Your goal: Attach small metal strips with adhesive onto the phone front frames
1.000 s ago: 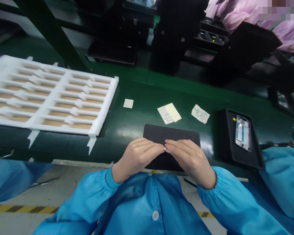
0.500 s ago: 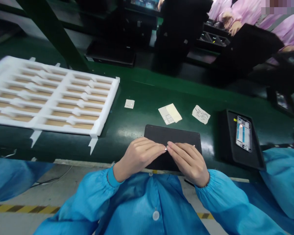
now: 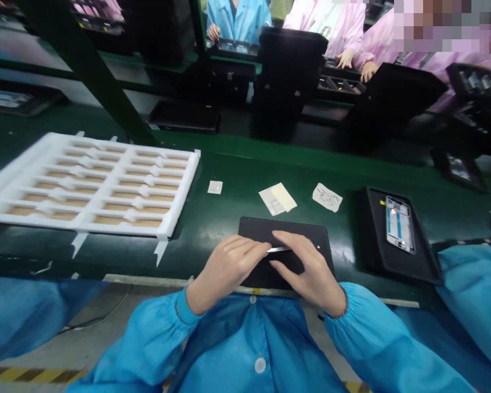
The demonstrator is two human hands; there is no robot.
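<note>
"Where's the thin silvery strip [image 3: 279,249]?"

"The left hand's [image 3: 231,265] fingertips pinch it over the flat black rectangular mat [image 3: 265,273], not yet set down; the right hand's [image 3: 311,270] fingers spread just beside it (contact unclear)."

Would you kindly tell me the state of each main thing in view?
Left hand, fingertips pinched together
Right hand, open, thumb and fingers apart
Thin silvery piece, held by the left fingertips
Black mat, flat beneath both hands
White foam tray, flat, slots facing up
Phone frame, lying in the black tray
Part-yellow sheet, lying on the table
</note>
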